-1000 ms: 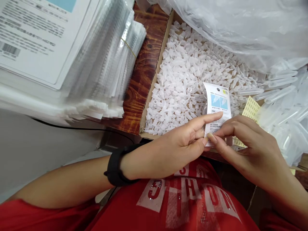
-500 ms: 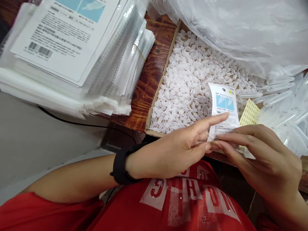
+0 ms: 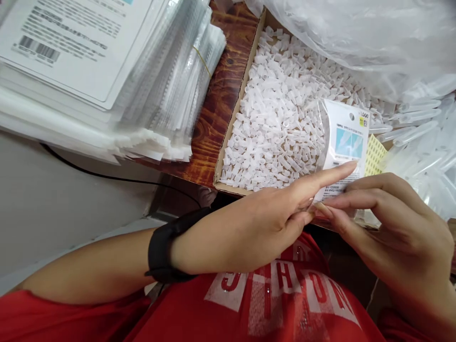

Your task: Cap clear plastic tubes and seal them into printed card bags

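Observation:
A clear plastic packet with a white printed card [image 3: 349,142] inside is held upright between both hands, over the front edge of the box. My left hand [image 3: 274,218] grips it at the lower left, its index finger stretched across the card's face and the other fingers behind. With thumb and fingertips, my right hand [image 3: 395,228] pinches the packet's bottom edge. The card shows two blue pictures, a yellow mark and a hang hole. What else the packet holds I cannot make out.
A shallow cardboard box [image 3: 235,114] holds many small white plastic nozzles [image 3: 278,114]. Clear plastic tubes [image 3: 420,128] and a yellow sticker sheet [image 3: 375,154] lie at right. A large plastic bag [image 3: 363,38] covers the back. Stacked packets [image 3: 156,95] stand on the wooden table [image 3: 217,80] at left.
The packet has shifted slightly right and upward in view and turned a little, showing more of its clear left side. Both hands keep their hold.

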